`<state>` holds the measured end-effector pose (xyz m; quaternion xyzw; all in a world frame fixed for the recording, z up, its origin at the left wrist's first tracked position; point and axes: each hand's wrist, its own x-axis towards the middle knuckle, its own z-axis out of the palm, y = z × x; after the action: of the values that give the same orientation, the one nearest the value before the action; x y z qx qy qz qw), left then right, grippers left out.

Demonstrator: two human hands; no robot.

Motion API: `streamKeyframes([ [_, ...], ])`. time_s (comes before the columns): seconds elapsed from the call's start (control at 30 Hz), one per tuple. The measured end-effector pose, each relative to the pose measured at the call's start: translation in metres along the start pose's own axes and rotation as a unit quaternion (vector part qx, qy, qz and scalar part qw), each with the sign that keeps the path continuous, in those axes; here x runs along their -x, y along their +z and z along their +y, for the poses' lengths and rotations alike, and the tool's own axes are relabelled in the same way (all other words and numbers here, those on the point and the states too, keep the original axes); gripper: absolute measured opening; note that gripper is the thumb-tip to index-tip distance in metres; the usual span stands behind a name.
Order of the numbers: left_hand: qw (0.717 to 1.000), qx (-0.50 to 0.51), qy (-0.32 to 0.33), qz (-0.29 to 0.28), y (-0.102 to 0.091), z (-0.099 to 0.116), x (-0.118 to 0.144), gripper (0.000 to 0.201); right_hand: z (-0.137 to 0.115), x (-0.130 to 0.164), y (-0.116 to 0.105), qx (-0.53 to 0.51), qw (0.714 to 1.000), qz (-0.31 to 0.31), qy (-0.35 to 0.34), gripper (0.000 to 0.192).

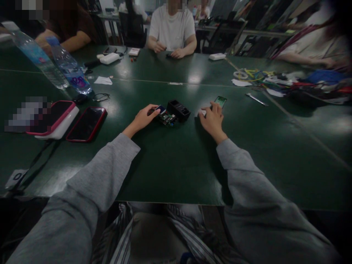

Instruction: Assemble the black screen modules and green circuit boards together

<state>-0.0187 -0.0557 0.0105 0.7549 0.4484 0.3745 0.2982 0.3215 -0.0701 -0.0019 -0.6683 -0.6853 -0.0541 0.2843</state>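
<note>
My left hand [145,116] grips the left edge of a small circuit board [168,118], thumb on top and fingers behind. A small dark screen [160,109] sits on the board near my thumb. Right behind the board, a black plastic case [178,109] with openings rests on the table; I cannot tell whether they touch. My right hand [213,119] is curled low over the table, its fingers closed about a small white piece [202,112] that they partly cover. Just past those fingertips lies a green circuit board [221,101], partly hidden.
On the left of the green table [176,165] are two phones, one red-edged [87,124], and two water bottles [75,79]. A tangle of cables [275,79] and a metal wrench [256,99] lie right. Several people sit around, one opposite [172,29].
</note>
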Motion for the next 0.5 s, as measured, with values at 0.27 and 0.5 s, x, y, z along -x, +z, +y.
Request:
streamKeyframes([
  [0.27,1.000,0.002,0.003,0.000,-0.001,-0.001,0.001,0.046,0.017,-0.010,-0.007,0.033,0.996,0.051,0.062,0.054],
  [0.5,1.000,0.003,0.001,0.000,-0.001,0.001,0.001,0.043,0.025,-0.012,-0.013,0.009,0.997,0.066,0.028,0.039],
])
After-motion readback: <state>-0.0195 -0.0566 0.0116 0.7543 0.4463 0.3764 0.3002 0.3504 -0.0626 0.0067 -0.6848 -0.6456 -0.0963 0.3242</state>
